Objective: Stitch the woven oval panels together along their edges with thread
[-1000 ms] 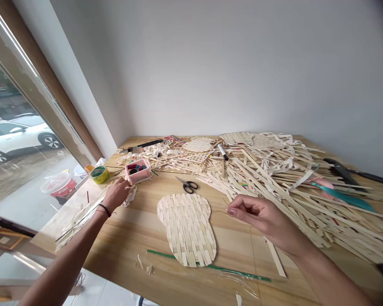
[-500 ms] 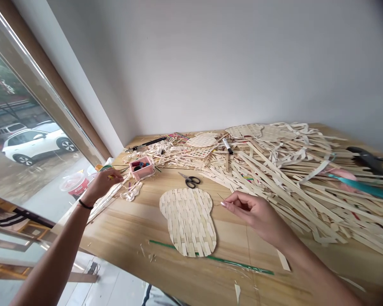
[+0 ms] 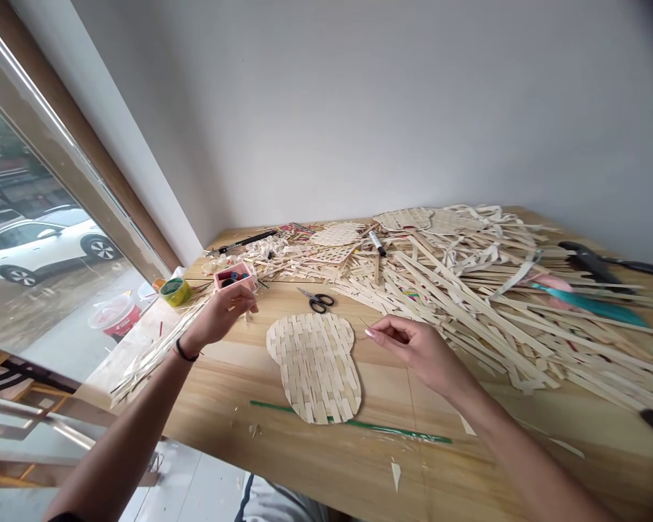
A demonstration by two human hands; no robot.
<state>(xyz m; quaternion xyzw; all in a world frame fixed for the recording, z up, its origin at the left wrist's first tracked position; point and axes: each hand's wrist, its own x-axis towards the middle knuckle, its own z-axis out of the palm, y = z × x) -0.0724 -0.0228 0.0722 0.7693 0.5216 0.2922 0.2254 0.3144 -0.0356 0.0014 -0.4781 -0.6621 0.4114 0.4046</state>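
My right hand [image 3: 413,349] is closed in a pinch just right of the woven piece. Between thumb and forefinger it holds a thin needle [image 3: 363,322], its tip pointing up and left. On the table lies the woven piece [image 3: 316,366], made of pale flat strips and cut with rounded lobes. My left hand [image 3: 223,313] hovers left of it, in front of a small pink box [image 3: 221,281]. Its fingers are loosely bent and somewhat apart, with nothing visible in them. Black-handled scissors [image 3: 319,301] rest just behind the woven piece.
Loose pale strips [image 3: 468,312] heap across the back and right. A marker [image 3: 377,243] lies among them. A yellow-green tape roll [image 3: 175,291] and a plastic tub [image 3: 114,315] stand at left. A green strip [image 3: 397,431] runs under the woven piece.
My left hand has come back rightward from the tape roll, which now shows fully, to near the pink box. My right hand keeps its pinch on the needle. The view has shifted slightly.
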